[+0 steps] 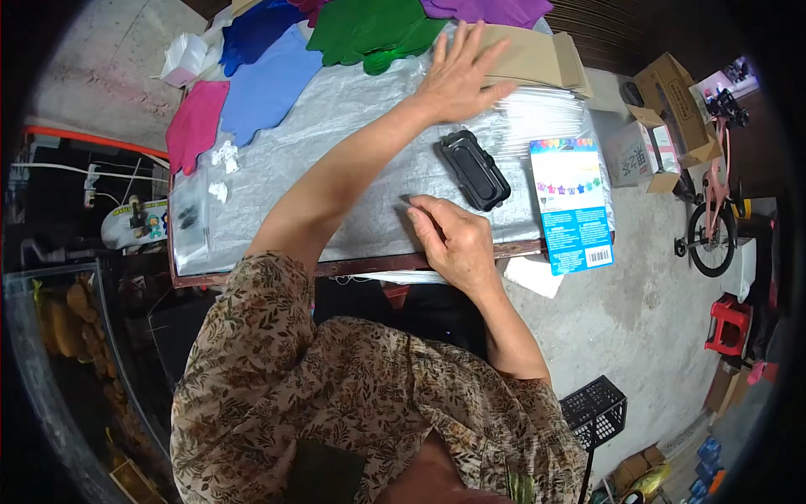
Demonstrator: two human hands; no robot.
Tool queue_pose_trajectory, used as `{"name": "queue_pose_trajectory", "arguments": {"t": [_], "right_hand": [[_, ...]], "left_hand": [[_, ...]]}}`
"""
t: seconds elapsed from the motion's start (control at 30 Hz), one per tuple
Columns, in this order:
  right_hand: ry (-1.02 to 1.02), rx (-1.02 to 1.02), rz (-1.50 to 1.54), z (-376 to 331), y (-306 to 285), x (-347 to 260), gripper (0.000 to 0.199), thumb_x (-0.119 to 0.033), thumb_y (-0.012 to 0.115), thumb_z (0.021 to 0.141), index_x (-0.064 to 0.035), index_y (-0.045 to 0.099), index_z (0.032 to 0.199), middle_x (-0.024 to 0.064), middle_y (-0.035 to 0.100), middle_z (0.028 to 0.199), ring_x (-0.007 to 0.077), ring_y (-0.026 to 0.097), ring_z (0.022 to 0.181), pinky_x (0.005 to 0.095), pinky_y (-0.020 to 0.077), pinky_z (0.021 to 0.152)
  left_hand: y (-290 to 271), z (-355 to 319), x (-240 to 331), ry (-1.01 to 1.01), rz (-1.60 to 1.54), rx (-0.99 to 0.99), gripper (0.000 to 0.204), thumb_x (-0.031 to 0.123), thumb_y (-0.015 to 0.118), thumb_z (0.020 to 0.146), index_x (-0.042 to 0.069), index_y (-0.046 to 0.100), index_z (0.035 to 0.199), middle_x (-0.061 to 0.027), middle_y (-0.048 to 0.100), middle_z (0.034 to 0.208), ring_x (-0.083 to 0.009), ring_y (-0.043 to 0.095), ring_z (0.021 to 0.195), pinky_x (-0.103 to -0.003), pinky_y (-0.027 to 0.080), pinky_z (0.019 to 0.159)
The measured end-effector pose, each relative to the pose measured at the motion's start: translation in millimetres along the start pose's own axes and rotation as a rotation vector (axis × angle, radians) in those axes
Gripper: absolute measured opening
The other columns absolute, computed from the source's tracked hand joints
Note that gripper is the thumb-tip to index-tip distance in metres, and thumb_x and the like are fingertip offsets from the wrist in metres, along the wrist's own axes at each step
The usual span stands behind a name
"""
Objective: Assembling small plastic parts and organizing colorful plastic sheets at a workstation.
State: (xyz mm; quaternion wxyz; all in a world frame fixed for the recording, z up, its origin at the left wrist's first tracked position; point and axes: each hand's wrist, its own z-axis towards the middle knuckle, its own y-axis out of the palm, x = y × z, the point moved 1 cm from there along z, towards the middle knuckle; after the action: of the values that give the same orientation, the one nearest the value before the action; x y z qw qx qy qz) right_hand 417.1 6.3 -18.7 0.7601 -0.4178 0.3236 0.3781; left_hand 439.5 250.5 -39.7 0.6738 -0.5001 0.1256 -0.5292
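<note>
My left hand (463, 80) reaches across the table with its fingers spread. It lies on the near left end of a stack of flat brown cardboard pieces (531, 59) and holds nothing. Close to my body, my right hand (460, 244) rests at the table's front edge, loosely curled, with nothing seen in it. Between the hands lies a black oblong case (476, 170). A bundle of thin white strips (537, 118) sits beside the cardboard. Right of the case is a blue and white printed card (573, 206) picturing a colourful garland; it overhangs the front edge.
Foil shapes in pink (196, 124), light blue (270, 86), dark blue (256, 35), green (374, 32) and purple (491, 10) line the far side. Crumpled white scraps (222, 160) lie at left. Boxes (672, 101), a bicycle (715, 197) and a black crate (594, 410) stand rightward.
</note>
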Motion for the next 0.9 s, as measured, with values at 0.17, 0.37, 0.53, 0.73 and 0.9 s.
{"name": "queue_pose_trajectory", "arguments": {"t": [0.17, 0.37, 0.53, 0.73, 0.9], "right_hand": [[0.041, 0.019, 0.032, -6, -4, 10, 0.021, -0.014, 0.065, 0.098, 0.0005, 0.070, 0.112, 0.0152, 0.075, 0.092, 0.0211, 0.072, 0.074, 0.0334, 0.0552, 0.066], [-0.192, 0.664, 0.211, 37, -4, -37, 0.040, -0.020, 0.043, 0.108, 0.0043, 0.053, 0.138, 0.0163, 0.071, 0.112, 0.0262, 0.069, 0.103, 0.0345, 0.0537, 0.086], [-0.030, 0.296, 0.246, 82, 23, -47, 0.048, -0.033, 0.044, 0.108, 0.0044, 0.053, 0.137, 0.0189, 0.058, 0.136, 0.0257, 0.052, 0.129, 0.0387, 0.0370, 0.110], [-0.094, 0.078, 0.466, 75, 46, -119, 0.066, -0.046, 0.035, 0.108, 0.0026, 0.036, 0.153, 0.0227, 0.044, 0.152, 0.0330, 0.037, 0.145, 0.0396, 0.0267, 0.119], [-0.458, 0.044, 0.086, 68, 64, -119, 0.063, -0.046, 0.036, 0.108, 0.0031, 0.044, 0.148, 0.0239, 0.049, 0.148, 0.0297, 0.044, 0.140, 0.0383, 0.0308, 0.117]], "left_hand": [[-78, 17, 15, -0.089, -1.051, 0.230, 0.068, 0.057, 0.033, 0.106, 0.015, 0.032, 0.159, -0.0213, 0.032, 0.161, -0.0331, 0.029, 0.151, -0.047, 0.022, 0.123], [-140, -53, 59, -0.165, -2.210, 0.073, 0.075, 0.056, 0.036, 0.105, 0.014, 0.013, 0.163, -0.0127, 0.018, 0.167, -0.0300, 0.019, 0.153, -0.041, 0.018, 0.124], [-127, -122, 100, 0.307, -1.399, 0.247, 0.075, 0.060, 0.024, 0.106, 0.011, 0.014, 0.163, -0.0106, 0.021, 0.167, -0.0258, 0.025, 0.151, -0.039, 0.021, 0.123], [-172, -184, 159, 0.000, -1.270, 0.312, 0.073, 0.056, 0.024, 0.108, 0.008, 0.015, 0.162, -0.0104, 0.024, 0.166, -0.0222, 0.035, 0.144, -0.037, 0.028, 0.118], [-190, -226, 129, -0.123, -2.044, 0.034, 0.070, 0.050, 0.032, 0.109, 0.006, 0.016, 0.161, -0.0154, 0.029, 0.163, -0.0236, 0.040, 0.140, -0.037, 0.037, 0.111]]}}
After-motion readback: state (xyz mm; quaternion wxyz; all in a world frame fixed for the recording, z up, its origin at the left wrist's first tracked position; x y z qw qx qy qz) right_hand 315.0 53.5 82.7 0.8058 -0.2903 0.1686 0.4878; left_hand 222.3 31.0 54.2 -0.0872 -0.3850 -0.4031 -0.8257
